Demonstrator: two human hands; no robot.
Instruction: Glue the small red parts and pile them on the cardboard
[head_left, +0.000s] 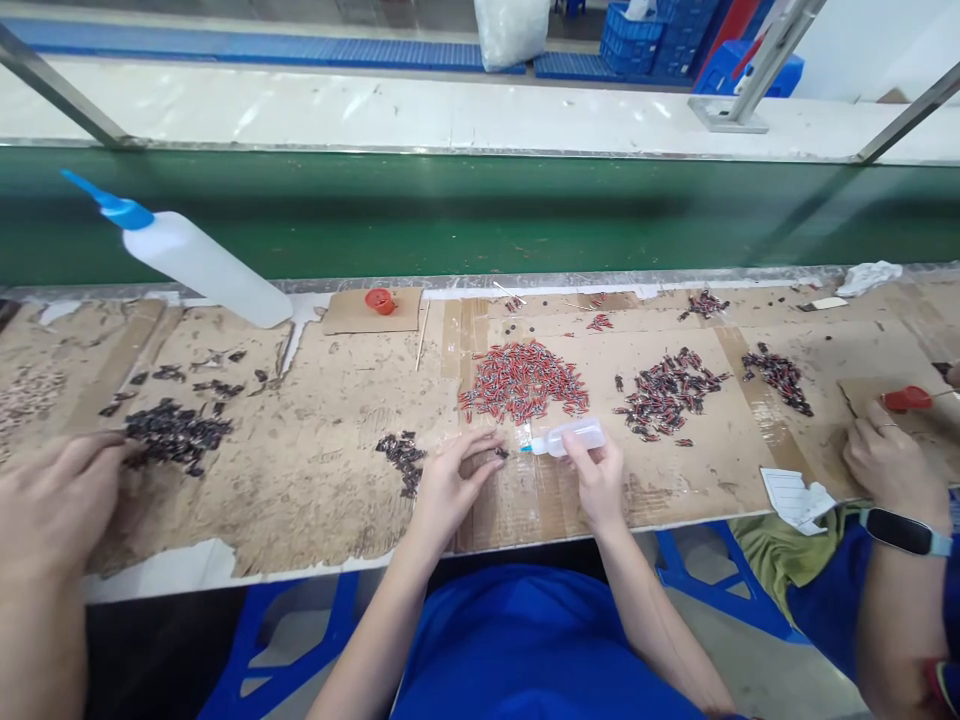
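Note:
My left hand is closed in a pinch at the table's front, with a small dark part at its fingertips. In my right hand is a small translucent squeeze bottle, tilted on its side, its blue tip pointing left at the dark part, a short gap away. Just beyond both hands lies a pile of small red and black parts. Beside my left hand is a small heap of black pieces. To the right of the bottle spreads another pile of dark and red parts.
Cardboard covers the table. A large white bottle leans at the back left, near a red cup and a wooden stick. Co-workers' hands are at the left and right. A green belt runs behind.

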